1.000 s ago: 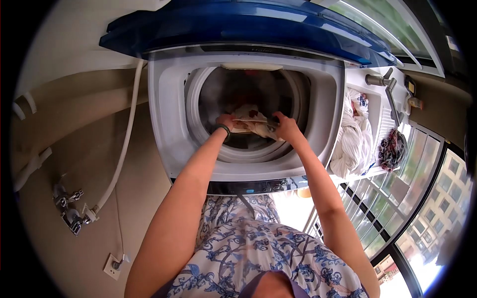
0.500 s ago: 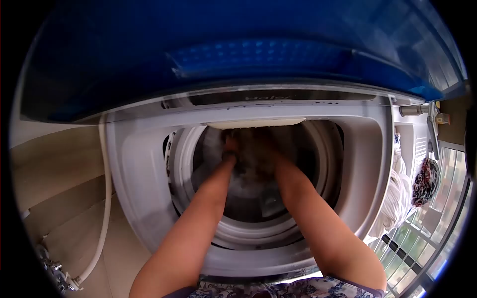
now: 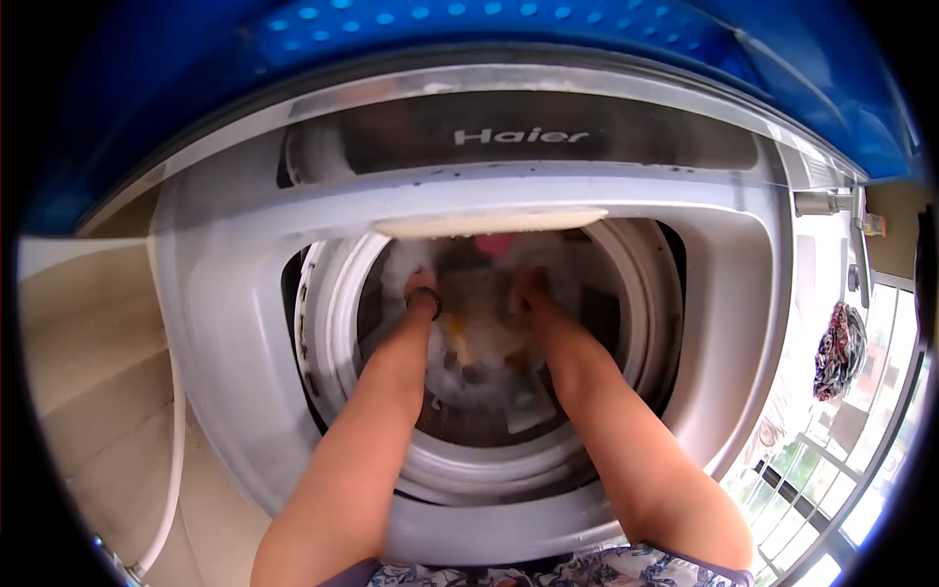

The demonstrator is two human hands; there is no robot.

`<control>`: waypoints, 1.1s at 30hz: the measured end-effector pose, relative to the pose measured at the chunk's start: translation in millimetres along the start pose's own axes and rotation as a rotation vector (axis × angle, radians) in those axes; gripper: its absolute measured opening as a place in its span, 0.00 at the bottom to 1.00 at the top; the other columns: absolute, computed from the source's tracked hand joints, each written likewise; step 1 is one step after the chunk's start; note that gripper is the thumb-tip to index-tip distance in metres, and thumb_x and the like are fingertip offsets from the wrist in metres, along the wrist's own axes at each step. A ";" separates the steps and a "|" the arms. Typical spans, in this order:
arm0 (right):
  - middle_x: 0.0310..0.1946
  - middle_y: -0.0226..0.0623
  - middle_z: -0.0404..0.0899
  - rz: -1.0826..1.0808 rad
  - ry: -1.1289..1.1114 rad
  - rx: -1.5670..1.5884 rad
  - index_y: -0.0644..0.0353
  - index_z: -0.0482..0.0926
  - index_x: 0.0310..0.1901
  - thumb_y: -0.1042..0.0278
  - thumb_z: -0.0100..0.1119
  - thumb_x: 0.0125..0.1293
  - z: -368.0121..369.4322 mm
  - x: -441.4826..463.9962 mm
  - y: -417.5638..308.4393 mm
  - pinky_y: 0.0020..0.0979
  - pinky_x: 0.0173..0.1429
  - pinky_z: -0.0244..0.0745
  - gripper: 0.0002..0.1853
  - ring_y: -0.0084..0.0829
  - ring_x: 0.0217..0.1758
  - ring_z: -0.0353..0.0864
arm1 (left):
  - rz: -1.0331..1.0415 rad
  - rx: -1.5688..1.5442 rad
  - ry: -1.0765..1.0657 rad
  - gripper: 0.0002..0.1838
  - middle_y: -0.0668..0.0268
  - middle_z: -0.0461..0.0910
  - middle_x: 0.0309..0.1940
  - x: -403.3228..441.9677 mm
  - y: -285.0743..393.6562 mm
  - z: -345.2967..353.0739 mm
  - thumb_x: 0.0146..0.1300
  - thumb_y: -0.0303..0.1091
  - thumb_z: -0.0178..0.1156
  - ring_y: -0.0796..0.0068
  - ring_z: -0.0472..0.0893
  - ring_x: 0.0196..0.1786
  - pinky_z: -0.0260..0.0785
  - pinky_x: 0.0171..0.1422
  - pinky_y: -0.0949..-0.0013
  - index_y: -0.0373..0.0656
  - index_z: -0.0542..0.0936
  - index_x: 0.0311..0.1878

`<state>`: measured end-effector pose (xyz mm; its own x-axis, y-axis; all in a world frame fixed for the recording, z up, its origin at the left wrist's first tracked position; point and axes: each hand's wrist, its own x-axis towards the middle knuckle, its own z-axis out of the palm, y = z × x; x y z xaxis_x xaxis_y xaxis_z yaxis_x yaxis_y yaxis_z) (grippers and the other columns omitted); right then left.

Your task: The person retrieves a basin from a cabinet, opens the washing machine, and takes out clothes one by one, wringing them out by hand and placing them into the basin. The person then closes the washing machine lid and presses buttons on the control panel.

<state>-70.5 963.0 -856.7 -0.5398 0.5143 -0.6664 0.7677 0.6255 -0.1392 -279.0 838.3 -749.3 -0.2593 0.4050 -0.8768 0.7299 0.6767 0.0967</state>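
Laundry (image 3: 474, 338) lies in the drum (image 3: 636, 338) of a top-loading washing machine (image 3: 729, 254), as the head view shows, pale and blurred among cloudy suds (image 3: 509, 382). Both of the person's arms reach down through the opening. The left hand (image 3: 421, 282), a dark bracelet (image 3: 436, 304) at its wrist, is in the left part of the drum; the right hand (image 3: 531, 286) is across from it, with the pale laundry between and nearer the person. Blur and foam hide the fingers, so whether either hand grasps cloth or is loose cannot be told. A pink item (image 3: 495, 244) shows at the drum's far side, just below a cream-coloured strip (image 3: 494, 223). Beyond stands the raised blue lid (image 3: 489, 20), above a panel marked Haier (image 3: 520, 136). A white hose (image 3: 176, 460) hangs to the left; a bunched patterned cloth (image 3: 841, 352) is at the right.
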 end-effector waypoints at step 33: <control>0.35 0.44 0.83 -0.394 0.772 0.283 0.61 0.85 0.43 0.84 0.46 0.57 -652.4 -627.3 -95.3 0.34 0.34 0.85 0.19 0.40 0.34 0.86 | 0.834 -0.129 0.836 0.22 0.59 0.82 0.32 -715.2 47.9 -346.0 0.53 0.20 0.45 0.74 0.75 0.31 0.68 0.41 0.72 0.42 0.84 0.46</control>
<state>-30.2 963.7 52.5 -0.7837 0.6075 0.1292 0.4797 0.7242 -0.4953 -277.4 793.9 45.3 -0.1016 0.9933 0.0548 0.8125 0.0510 0.5808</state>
